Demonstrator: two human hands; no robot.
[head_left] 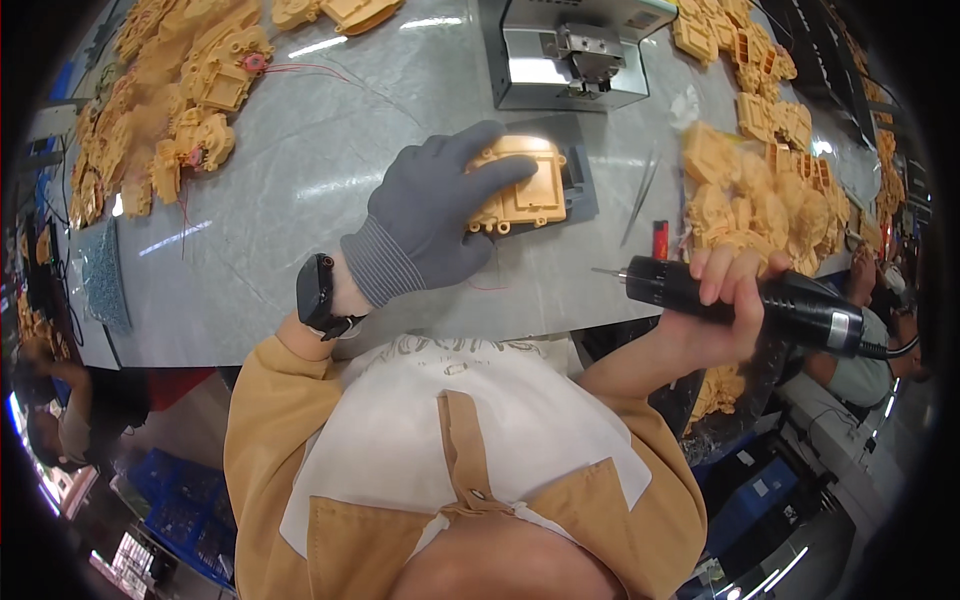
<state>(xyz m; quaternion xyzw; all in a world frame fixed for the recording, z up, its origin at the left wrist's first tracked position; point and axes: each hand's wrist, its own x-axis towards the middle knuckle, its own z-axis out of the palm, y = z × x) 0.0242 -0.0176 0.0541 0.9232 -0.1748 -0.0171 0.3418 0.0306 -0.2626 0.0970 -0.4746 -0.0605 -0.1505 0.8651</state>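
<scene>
Over the middle of the table, my left hand (430, 210), in a grey knit glove, grips an orange-yellow plastic housing (537, 190). The thumb and fingers lie over its left part and top face. Beneath the housing, a dark grey pad or fixture (582, 165) shows at its right side. My bare right hand (735, 295) is wrapped around a black electric screwdriver (800, 312), held sideways at the table's near right edge. Its thin bit (606, 271) points left, apart from the housing. A cord runs off the tool's right end.
A metal machine (570, 60) stands at the back. Heaped orange plastic parts (150, 110) cover the left, and more parts (765, 200) lie at the right. Near the right pile are tweezers (641, 198) and a small red-and-black item (660, 240). A bag of screws (102, 275) lies far left.
</scene>
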